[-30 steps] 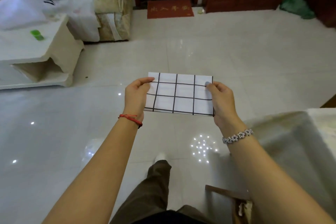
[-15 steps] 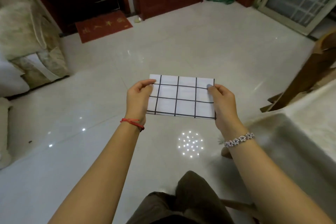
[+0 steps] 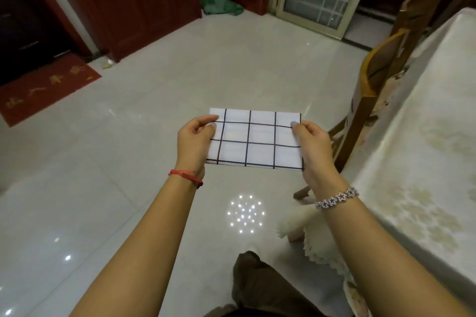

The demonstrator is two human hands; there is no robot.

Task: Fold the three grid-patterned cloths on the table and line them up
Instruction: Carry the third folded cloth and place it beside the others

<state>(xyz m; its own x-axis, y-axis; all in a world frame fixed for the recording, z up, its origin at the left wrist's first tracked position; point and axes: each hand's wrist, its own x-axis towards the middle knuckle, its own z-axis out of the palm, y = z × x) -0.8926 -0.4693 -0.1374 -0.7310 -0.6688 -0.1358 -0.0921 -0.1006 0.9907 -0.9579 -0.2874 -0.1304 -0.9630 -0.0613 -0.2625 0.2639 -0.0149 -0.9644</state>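
Shiny pale floor [image 3: 154,136] below, red mat [image 3: 43,87] far off to the left. Table [image 3: 425,136] with a flowery cover at the right, wooden chair [image 3: 373,100] tucked beside it.

Up in the air over the floor, not on the table: one grid cloth [image 3: 257,141], folded into a small neat rectangle. Held at both short ends, left hand [image 3: 193,141] on one, right hand [image 3: 314,147] on the other. Fingertips pinching near the top corners, other fingers curled and partly hidden behind.

Kept flat and a little stretched that way, likely to stop the folds from slipping open. Probably ready to be laid down on the table. No other grid cloths in sight, so hard to tell how many left.
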